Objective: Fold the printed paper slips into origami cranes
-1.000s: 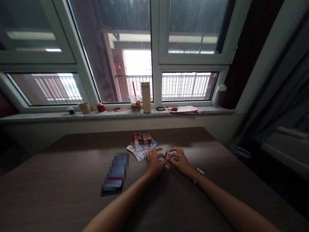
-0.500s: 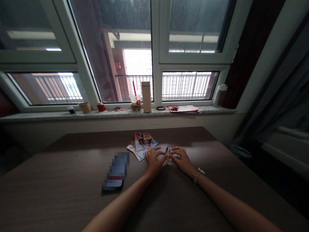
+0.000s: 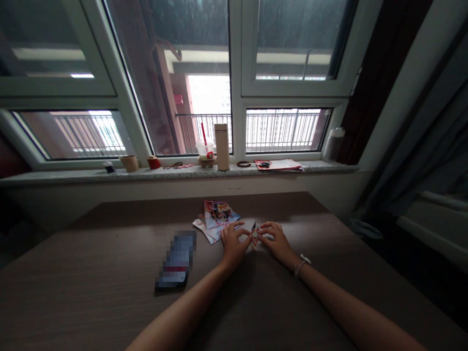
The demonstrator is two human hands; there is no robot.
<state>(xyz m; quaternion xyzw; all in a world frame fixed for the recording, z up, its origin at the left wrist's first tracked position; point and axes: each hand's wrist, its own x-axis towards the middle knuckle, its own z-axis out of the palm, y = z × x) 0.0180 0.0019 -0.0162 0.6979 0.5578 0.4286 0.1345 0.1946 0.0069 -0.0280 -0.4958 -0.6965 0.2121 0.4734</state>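
A small folded piece of printed paper (image 3: 255, 238), with red and white stripes, is held just above the table between my two hands. My left hand (image 3: 234, 243) pinches its left side with thumb and forefinger, the other fingers spread near the paper pile. From the right, my right hand (image 3: 277, 241) pinches the opposite side; a thin bracelet with a white piece circles that wrist. Behind my left hand lies a pile of colourful printed papers (image 3: 219, 214). The fingertips hide part of the folded paper.
A phone (image 3: 177, 258), its screen blurred out, lies on the brown table (image 3: 91, 273) left of my left forearm. Along the windowsill stand a beige thermos (image 3: 222, 148), a cup with a red straw (image 3: 204, 148), a paper cup (image 3: 129, 163), scissors (image 3: 261, 165) and a bottle (image 3: 333, 145).
The folded paper has turned very slightly between my fingertips. Both hands keep nearly the same place and grip.
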